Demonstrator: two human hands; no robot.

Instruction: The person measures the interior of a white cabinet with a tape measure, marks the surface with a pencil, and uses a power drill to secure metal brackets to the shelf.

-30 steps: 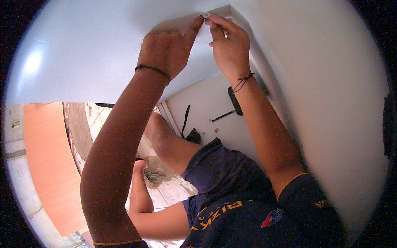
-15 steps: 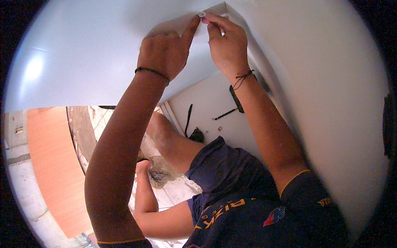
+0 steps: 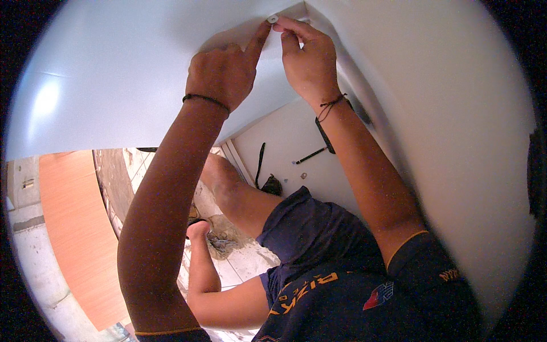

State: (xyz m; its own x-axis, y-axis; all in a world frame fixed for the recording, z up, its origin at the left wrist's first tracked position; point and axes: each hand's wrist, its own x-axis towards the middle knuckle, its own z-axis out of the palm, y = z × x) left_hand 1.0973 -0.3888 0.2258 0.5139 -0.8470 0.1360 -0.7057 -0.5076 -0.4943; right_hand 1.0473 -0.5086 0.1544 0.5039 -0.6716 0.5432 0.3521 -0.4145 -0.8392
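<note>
High up near a corner, a small white round piece (image 3: pixel 273 19) with a darker centre rests against the glossy white panel (image 3: pixel 114 97). My left hand (image 3: pixel 223 71) reaches to it with the index finger stretched out, its tip at the piece's left edge; the other fingers are bent and mostly hidden against the panel. From the other side, my right hand (image 3: pixel 310 62) pinches at the piece, index fingertip on its right edge and thumb just below. Dark cord bracelets circle both wrists.
On the pale surface below lie a thin black pen-like stick (image 3: pixel 310 156), a black flat object (image 3: pixel 325 134) partly behind my right forearm, a small ring-like piece (image 3: pixel 303 175) and a black strapped pouch (image 3: pixel 272 185). A wood-look board (image 3: pixel 80 228) stands left. A pale wall (image 3: pixel 467 142) rises at right.
Both hands and the white piece sit slightly further left in the picture. The piece's round face shows more plainly between the fingertips. The grip looks much the same.
</note>
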